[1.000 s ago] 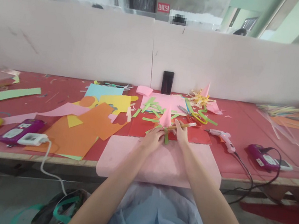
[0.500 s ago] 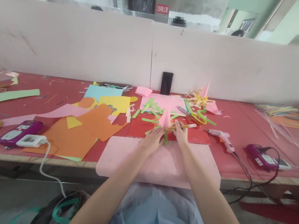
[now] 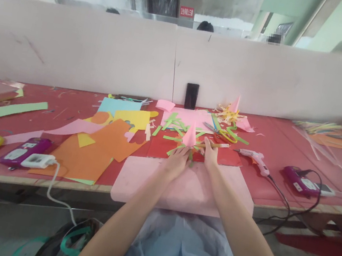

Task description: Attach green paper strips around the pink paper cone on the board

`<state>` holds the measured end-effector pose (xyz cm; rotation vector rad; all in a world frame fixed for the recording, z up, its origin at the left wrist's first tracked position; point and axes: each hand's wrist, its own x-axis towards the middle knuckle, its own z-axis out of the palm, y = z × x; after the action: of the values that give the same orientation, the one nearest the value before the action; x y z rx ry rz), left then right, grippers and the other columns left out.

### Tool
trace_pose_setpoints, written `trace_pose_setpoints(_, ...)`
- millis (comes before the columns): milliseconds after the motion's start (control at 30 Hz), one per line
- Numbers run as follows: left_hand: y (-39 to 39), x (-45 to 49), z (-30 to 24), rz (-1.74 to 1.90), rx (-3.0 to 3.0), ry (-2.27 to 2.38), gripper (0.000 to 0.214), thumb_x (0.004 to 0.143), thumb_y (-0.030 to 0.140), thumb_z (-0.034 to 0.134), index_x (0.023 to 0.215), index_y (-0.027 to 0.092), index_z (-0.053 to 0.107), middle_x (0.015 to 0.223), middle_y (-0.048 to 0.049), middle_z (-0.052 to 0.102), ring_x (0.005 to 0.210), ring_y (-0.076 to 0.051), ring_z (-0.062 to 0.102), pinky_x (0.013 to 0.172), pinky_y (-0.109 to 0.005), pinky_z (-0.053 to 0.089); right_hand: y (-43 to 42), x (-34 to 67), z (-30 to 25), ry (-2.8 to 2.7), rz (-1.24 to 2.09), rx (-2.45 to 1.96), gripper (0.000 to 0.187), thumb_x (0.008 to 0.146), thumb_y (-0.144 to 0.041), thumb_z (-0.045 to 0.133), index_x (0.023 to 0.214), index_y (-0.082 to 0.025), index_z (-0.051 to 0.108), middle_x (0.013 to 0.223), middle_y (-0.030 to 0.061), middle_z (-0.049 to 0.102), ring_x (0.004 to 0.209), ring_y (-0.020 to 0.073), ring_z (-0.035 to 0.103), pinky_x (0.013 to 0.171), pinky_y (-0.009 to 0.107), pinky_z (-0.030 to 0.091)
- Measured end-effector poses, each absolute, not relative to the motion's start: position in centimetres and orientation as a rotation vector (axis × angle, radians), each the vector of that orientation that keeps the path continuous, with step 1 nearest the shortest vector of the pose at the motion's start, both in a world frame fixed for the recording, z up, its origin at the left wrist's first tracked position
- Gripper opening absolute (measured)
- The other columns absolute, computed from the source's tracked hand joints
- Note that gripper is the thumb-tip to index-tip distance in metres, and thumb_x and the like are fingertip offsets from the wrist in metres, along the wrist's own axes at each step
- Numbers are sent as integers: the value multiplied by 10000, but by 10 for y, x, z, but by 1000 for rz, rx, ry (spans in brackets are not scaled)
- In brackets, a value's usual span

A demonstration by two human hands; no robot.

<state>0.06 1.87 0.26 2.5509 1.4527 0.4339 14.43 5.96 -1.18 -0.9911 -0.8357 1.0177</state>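
A pink paper cone (image 3: 190,136) stands upright amid green paper strips (image 3: 174,139) that fan out over a red sheet (image 3: 158,147). At the near left side of the cone, my left hand (image 3: 179,160) has its fingers closed on the edge of this strip-fringed paper piece; its fingertips are partly hidden. To the right of the cone, my right hand (image 3: 210,152) grips a thin pencil-like stick (image 3: 222,145), which lies nearly level and points at the strips. A green strip hangs between my two hands.
Scissors (image 3: 222,134) lie behind my right hand, near a second cone with yellow fringe (image 3: 230,111). A pink glue gun (image 3: 257,160) rests to the right, its cable running to a purple box (image 3: 300,182). Orange paper (image 3: 85,157) covers the left; a phone (image 3: 191,96) leans behind.
My right hand and the stick have shifted slightly to the right. My left hand stays at the base of the cone. The whole view has drifted a little.
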Motion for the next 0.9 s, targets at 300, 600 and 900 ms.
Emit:
trace_pose_setpoints(300, 19, 2, 6, 435, 2530, 1472, 402, 873, 209, 476, 1273, 173, 480, 1366, -105, 480, 1282, -247, 407, 1070, -405, 314, 61, 144, -13, -884, 1001, -1012, 356, 711, -512, 617, 572, -211, 487, 337, -106, 299, 327, 50, 271, 410, 219, 438)
trace_pose_setpoints(600, 20, -2, 0, 514, 2458, 1437, 406, 890, 249, 456, 1294, 205, 470, 1380, -81, 474, 1302, -227, 391, 1089, -424, 297, 60, 145, -12, -883, 1010, -1013, 344, 723, -504, 603, 580, -215, 484, 343, -108, 309, 325, 52, 275, 429, 227, 455)
trace_pose_setpoints(900, 29, -7, -6, 723, 2273, 1432, 263, 873, 178, 467, 1050, 218, 658, 1229, -59, 604, 1206, -210, 498, 1055, -420, 369, 65, 146, -19, -901, 1017, -990, 372, 709, -538, 622, 584, -213, 490, 324, -113, 303, 313, 51, 261, 416, 226, 446)
